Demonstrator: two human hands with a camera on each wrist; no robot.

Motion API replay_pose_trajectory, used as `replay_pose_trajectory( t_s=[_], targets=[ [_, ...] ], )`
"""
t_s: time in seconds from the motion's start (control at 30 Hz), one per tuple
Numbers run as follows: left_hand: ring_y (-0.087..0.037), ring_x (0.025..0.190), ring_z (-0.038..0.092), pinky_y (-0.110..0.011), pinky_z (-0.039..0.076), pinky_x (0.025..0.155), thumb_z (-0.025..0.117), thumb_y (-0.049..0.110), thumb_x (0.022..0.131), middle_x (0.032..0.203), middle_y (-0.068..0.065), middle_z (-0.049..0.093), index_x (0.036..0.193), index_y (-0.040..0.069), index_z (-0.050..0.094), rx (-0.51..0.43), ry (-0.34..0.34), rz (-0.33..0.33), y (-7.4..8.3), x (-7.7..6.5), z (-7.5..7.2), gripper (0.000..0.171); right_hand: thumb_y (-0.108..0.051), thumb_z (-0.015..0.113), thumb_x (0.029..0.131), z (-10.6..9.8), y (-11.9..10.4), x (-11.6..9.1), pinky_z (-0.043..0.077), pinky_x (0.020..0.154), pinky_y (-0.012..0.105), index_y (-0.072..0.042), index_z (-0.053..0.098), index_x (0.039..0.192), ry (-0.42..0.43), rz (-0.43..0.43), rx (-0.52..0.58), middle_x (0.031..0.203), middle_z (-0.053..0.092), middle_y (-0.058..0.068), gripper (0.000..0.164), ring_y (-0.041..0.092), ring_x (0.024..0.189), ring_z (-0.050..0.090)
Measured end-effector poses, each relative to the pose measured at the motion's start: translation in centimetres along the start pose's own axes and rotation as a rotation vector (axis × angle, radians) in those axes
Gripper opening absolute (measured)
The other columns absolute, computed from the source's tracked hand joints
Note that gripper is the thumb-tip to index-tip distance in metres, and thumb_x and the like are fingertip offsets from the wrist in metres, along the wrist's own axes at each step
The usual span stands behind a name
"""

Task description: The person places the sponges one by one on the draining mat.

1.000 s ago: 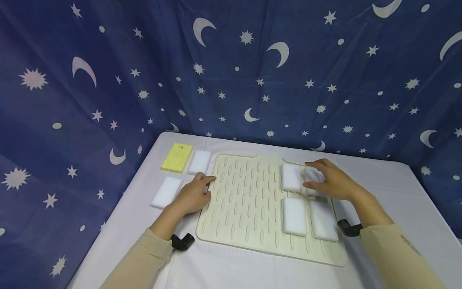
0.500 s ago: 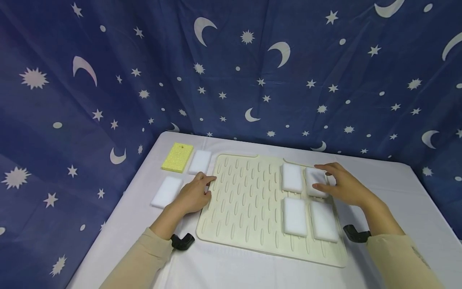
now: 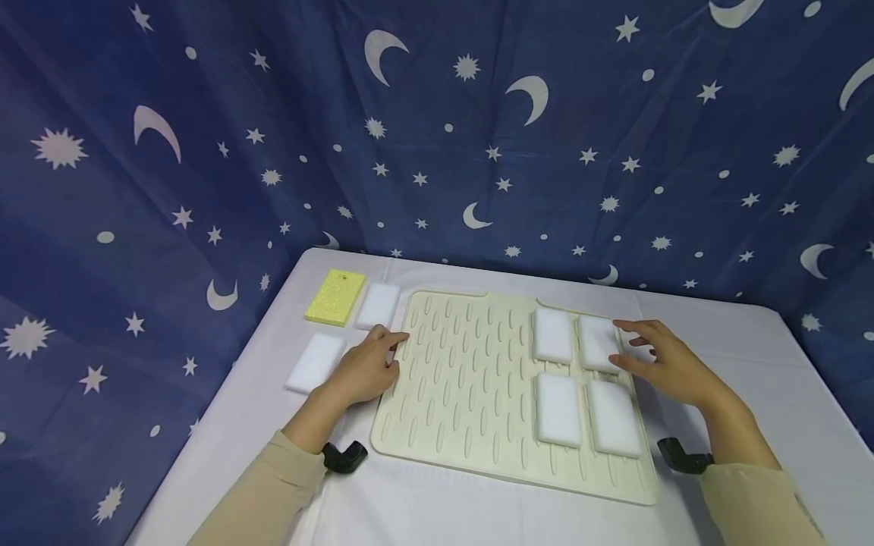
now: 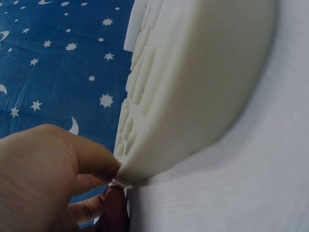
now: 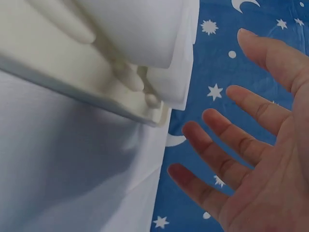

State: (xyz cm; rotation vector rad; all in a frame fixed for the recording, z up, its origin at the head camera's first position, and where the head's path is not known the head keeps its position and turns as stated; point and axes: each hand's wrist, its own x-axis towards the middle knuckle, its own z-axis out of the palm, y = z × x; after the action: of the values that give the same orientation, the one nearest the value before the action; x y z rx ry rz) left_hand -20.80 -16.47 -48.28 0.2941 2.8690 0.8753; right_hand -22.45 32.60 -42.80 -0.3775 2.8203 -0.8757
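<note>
A cream ribbed drying mat (image 3: 464,379) lies on the table. My left hand (image 3: 365,368) is at its left edge; in the left wrist view the index finger and thumb pinch the mat's rim. On the right part of the mat sit a back-left white sponge (image 3: 551,335), a back-right sponge (image 3: 597,345), a front-left sponge (image 3: 558,409) and a front-right sponge (image 3: 614,418). Beside the back-right one hovers my right hand (image 3: 672,364), its fingertips overlapping the sponge's right side in the head view. The right wrist view shows those fingers spread, holding nothing.
Left of the mat lie a yellow sponge (image 3: 334,297), a white sponge (image 3: 378,306) next to it, and another white sponge (image 3: 316,364) nearer the left forearm. A blue star-and-moon curtain (image 3: 437,136) hangs behind the white-covered table (image 3: 444,508).
My right hand has moved right, off the back-right sponge, which shows more fully now. The left hand has stayed at the mat's edge.
</note>
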Motion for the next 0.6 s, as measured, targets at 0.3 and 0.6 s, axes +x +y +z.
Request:
replay_pose_trajectory(
  t_s=[0.3,0.6],
  targets=[
    [-0.018,0.065,0.047,-0.031,0.041,0.062,0.06,0.012,0.096,0.113,-0.006,0.053,0.149,0.012,0.056,0.0,0.0,-0.002,0.0,0.2,0.1,0.053,-0.041,0.068,0.1,0.5,1.4,-1.2,0.039,0.104,0.07,-0.007,0.039,0.158,0.022,0.038,0.04,0.154,0.036,0.028,0.073,0.05,0.132,0.048],
    [-0.018,0.064,0.046,-0.031,0.041,0.061,0.059,0.012,0.096,0.115,-0.005,0.053,0.149,0.013,0.056,-0.009,-0.005,-0.007,-0.1,0.1,0.2,0.053,-0.033,0.067,0.101,1.1,2.5,-2.1,0.042,0.101,0.069,-0.005,0.042,0.156,0.042,0.022,0.068,0.151,0.039,0.028,0.067,0.053,0.131,0.048]
  ],
)
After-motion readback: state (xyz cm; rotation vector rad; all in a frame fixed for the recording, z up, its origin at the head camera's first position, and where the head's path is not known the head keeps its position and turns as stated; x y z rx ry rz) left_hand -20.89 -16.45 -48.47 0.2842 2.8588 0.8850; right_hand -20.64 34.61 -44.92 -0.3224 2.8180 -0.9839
